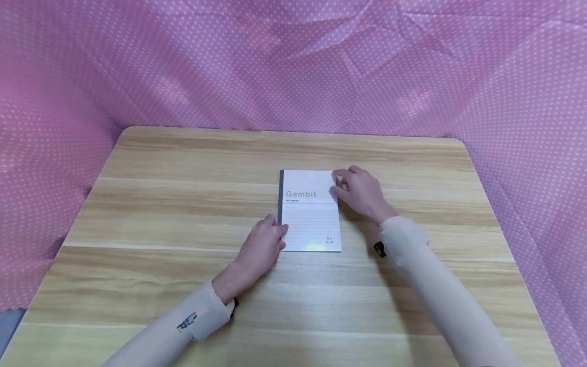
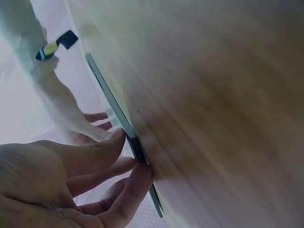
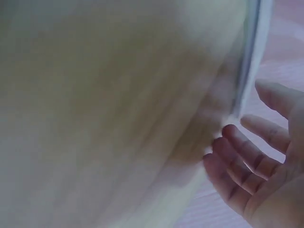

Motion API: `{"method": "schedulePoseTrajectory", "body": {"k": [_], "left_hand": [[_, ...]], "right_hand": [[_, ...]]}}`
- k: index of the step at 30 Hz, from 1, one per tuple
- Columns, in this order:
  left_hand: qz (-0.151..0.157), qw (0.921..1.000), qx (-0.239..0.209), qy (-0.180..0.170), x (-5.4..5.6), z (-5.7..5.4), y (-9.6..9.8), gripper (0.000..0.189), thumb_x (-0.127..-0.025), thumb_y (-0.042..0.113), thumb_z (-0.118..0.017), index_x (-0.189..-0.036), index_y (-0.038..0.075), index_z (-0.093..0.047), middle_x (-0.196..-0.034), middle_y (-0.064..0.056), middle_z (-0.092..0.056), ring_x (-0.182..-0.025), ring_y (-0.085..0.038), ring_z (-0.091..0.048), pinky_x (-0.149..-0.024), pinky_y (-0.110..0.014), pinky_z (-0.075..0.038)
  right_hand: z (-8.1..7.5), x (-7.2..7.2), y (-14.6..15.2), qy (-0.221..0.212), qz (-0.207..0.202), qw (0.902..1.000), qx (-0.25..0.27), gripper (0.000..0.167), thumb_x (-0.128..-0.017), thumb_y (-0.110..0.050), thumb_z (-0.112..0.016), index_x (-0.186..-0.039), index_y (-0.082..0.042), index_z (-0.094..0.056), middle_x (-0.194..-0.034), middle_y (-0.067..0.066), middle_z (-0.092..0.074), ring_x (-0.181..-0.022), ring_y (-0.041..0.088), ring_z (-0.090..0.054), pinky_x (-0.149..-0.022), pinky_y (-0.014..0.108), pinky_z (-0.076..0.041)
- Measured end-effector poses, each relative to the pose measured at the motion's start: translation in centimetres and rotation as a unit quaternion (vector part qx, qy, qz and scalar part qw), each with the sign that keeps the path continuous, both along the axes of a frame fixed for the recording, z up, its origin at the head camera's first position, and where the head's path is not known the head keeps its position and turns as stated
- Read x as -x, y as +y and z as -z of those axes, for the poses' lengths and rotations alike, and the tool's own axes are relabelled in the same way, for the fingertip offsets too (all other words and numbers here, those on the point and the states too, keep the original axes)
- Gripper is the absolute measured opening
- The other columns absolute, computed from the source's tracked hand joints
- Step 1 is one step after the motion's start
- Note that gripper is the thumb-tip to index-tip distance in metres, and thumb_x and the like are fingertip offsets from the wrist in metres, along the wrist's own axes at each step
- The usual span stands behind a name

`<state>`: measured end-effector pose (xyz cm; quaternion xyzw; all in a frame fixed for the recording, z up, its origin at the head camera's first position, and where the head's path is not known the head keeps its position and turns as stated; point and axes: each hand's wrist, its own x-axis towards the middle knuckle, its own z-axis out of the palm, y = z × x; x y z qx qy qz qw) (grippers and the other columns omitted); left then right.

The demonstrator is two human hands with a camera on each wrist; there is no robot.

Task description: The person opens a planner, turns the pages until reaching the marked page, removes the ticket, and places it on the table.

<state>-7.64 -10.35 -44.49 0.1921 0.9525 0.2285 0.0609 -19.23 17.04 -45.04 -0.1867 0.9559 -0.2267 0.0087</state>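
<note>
A notebook [image 1: 312,219] with a white cover, the word "Gambit" and a dark spine lies on the wooden table [image 1: 183,204]. At its lower left edge, my left hand [image 1: 261,244] pinches the spine side between thumb and fingers. In the left wrist view the dark spine [image 2: 111,99] runs past the fingertips of my left hand [image 2: 85,180]. By the upper right corner is my right hand [image 1: 362,193], thumb and index finger at the cover's edge. The right wrist view has the fingers of my right hand [image 3: 266,156] spread and loosely bent beside the notebook's edge [image 3: 249,57].
Pink dotted cloth [image 1: 293,66] hangs behind the table and along both sides. Both forearms wear pale sleeves [image 1: 403,239], with a small black piece [image 1: 379,249] at the right wrist.
</note>
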Motion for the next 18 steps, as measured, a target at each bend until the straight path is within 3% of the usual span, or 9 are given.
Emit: {"method": "schedulePoseTrajectory", "body": {"k": [7,14,18], "left_hand": [[0.007,0.9997,0.024,0.008,0.1,0.3,-0.1,0.027,-0.089,-0.005,-0.087,-0.115,-0.006,-0.080,-0.093,-0.012,-0.062,-0.082,-0.025,-0.056,-0.076,-0.038,-0.054],[0.008,0.9996,0.024,0.012,0.0,0.1,-0.1,0.025,-0.088,-0.003,-0.089,-0.112,-0.005,-0.081,-0.092,-0.012,-0.063,-0.082,-0.025,-0.057,-0.078,-0.040,-0.054],[-0.003,0.9999,0.007,-0.007,0.0,0.0,-0.4,0.025,-0.089,-0.001,-0.089,-0.113,-0.004,-0.081,-0.093,-0.011,-0.065,-0.083,-0.025,-0.057,-0.078,-0.039,-0.054]], "right_hand": [[0.5,2.3,-0.3,-0.029,0.036,0.9989,-0.003,0.048,-0.107,-0.032,-0.071,-0.149,-0.009,-0.066,-0.109,0.013,-0.061,-0.093,0.030,-0.058,-0.077,0.046,-0.050],[0.5,2.7,-0.8,-0.035,0.041,0.9985,0.001,0.041,-0.106,-0.030,-0.073,-0.140,-0.007,-0.073,-0.109,0.011,-0.062,-0.094,0.028,-0.058,-0.080,0.045,-0.050],[0.7,2.8,-0.8,-0.032,0.046,0.9984,0.003,0.039,-0.104,-0.030,-0.076,-0.135,-0.006,-0.075,-0.111,0.011,-0.063,-0.097,0.029,-0.060,-0.084,0.047,-0.051]]}}
